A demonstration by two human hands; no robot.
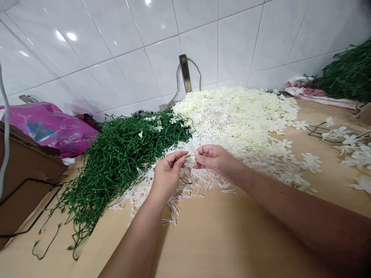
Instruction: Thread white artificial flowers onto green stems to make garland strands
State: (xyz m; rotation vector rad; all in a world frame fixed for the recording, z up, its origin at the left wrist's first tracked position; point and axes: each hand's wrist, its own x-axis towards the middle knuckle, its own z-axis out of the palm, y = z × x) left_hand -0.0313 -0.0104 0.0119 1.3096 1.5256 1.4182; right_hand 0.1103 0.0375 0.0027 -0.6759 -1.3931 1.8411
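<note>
My left hand [168,172] pinches a thin green artificial stem [188,156] between thumb and fingertips. Part of this stem curves down below the hands. Facing it, my right hand [216,161] is closed at the fingertips on a small white flower piece [193,158], which meets the stem's tip; its exact shape is mostly hidden by the fingers. Beneath and around both hands lie loose white stamen-like pieces [185,195]. A heap of green stems [124,150] is to the left, and a pile of cream-white flower petals [246,112] is behind and to the right.
Finished-looking white flower sprays [348,141] lie on the table [220,239] at the right. Another green stem bundle [348,73] rests on a red-and-white cloth [321,94]. At left stand a cardboard box [26,173] and a pink plastic bag [55,125]. A metal bracket [185,73] is against the tiled wall.
</note>
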